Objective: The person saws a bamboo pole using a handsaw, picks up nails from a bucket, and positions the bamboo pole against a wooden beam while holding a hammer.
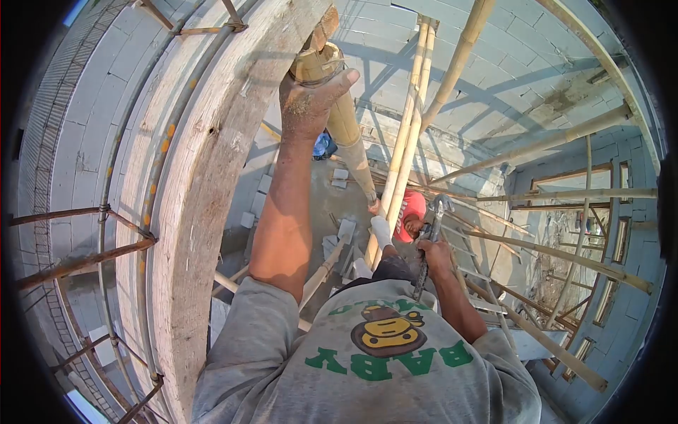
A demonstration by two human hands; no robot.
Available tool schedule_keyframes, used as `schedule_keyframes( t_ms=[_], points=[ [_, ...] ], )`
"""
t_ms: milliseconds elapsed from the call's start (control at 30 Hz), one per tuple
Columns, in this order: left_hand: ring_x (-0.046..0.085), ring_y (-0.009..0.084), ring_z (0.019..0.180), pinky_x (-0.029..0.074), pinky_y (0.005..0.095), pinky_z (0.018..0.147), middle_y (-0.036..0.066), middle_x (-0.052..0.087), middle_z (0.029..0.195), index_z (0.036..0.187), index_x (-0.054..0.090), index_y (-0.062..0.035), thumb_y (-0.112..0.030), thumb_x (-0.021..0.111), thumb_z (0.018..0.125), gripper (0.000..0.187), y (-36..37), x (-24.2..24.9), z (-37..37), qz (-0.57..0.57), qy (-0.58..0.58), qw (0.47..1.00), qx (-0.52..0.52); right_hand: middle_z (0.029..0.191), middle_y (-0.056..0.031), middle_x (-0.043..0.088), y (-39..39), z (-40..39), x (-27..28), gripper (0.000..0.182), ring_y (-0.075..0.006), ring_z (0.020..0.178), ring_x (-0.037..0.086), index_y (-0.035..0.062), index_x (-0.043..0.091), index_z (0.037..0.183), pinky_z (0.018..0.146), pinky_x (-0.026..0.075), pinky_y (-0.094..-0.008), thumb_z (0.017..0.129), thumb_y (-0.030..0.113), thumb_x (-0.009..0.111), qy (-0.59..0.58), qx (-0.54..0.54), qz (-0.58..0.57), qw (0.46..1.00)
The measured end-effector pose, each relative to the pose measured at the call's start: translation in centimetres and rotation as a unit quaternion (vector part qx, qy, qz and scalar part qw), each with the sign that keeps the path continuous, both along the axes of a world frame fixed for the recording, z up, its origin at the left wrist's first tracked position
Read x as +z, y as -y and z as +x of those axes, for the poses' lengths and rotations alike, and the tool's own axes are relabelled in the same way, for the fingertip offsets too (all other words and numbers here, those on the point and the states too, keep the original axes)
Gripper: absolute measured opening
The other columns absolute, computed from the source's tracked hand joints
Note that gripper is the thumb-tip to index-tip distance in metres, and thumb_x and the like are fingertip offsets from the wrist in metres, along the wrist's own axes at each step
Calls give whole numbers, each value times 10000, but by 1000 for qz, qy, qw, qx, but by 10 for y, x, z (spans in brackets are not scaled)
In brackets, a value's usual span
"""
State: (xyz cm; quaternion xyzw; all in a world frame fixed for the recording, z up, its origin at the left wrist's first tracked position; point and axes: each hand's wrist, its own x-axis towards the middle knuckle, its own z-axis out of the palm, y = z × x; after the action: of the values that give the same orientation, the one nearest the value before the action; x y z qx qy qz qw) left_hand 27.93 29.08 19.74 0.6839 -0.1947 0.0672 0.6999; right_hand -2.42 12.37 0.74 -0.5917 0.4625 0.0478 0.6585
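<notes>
My left hand [311,106] is raised at the top of a thick bamboo pole [344,116], just under the wooden beam. Its palm and thumb press round the pole; the fingers are mostly hidden. The pole slants down toward the floor. A small wood block [325,27] sits between the pole's top and the beam [212,148]. Near my chest, my right hand [436,256] is closed round a dark metal bar with a hooked end [439,206]; its exact kind I cannot make out.
Below, a co-worker in a red shirt [411,215] has a hand near the pole's foot. Paired bamboo props [409,120] stand beside me. More bamboo poles [565,261] cross at the right. Rebar [85,261] runs along the left. Grey block walls [494,63] surround the space.
</notes>
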Motion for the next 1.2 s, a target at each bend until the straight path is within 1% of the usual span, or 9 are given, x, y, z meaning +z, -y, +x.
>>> schedule_keyframes(
  t_ms=[200,333,433,567,667,700,800,967,1200],
  points=[
    [623,168,827,513,325,783,62,651,920,983,639,-8,-284,836,683,452,9,3,-4,-19,34,998,44,545,-66,564,4,-8,3,92,-158,433,536,8,585,734,431,419,-299,684,65,637,-7,-15,-41,999],
    [618,157,840,519,317,779,64,631,955,1058,591,-7,-243,855,660,532,9,-5,0,-19,65,996,66,542,-60,559,10,-9,-5,92,-157,425,533,7,589,738,422,415,-299,680,58,638,-24,-61,-42,997],
    [621,154,854,521,315,781,61,626,974,1077,576,-7,-198,862,654,545,9,4,-3,-76,26,997,19,533,-55,552,12,-1,1,89,-156,415,528,8,588,713,417,411,-297,678,62,650,-17,-55,-33,998],
    [628,153,862,524,317,789,58,630,958,1071,578,-25,-159,851,667,506,1,6,-2,-29,45,999,-3,531,-68,563,7,5,2,87,-163,411,536,8,595,681,420,415,-294,688,71,655,-13,-25,-5,1000],
    [596,165,972,457,332,922,52,618,1071,1165,546,-49,-153,825,707,546,-2,7,0,-6,44,998,-48,539,-82,578,8,7,-3,106,-170,414,545,0,596,663,422,419,-295,700,82,653,-15,22,10,1000],
    [629,150,856,524,322,801,53,639,964,1061,582,-37,-175,840,689,473,2,3,4,-37,63,997,-17,543,-88,583,8,6,-4,117,-173,416,548,-5,596,659,422,420,-296,705,86,653,-15,41,15,999],
    [587,167,991,452,330,931,53,613,1076,1175,538,-52,-146,818,723,540,-1,0,3,-26,63,997,-39,545,-102,596,8,-1,-7,167,-179,441,569,-24,613,636,444,434,-308,713,118,656,-44,80,-6,996],
    [585,165,1008,448,330,948,49,601,1097,1194,513,-53,-157,817,733,562,9,3,-5,-36,93,995,20,536,-111,600,13,-12,-21,218,-201,473,588,-30,639,613,487,445,-331,705,166,666,-66,152,-64,984],
    [589,153,950,447,311,914,40,622,982,1114,563,-50,-177,827,699,507,-14,-2,0,-50,32,998,8,540,-112,596,15,-19,-29,210,-206,468,576,-24,626,600,485,428,-334,682,167,655,-130,118,-43,984]
  ],
)
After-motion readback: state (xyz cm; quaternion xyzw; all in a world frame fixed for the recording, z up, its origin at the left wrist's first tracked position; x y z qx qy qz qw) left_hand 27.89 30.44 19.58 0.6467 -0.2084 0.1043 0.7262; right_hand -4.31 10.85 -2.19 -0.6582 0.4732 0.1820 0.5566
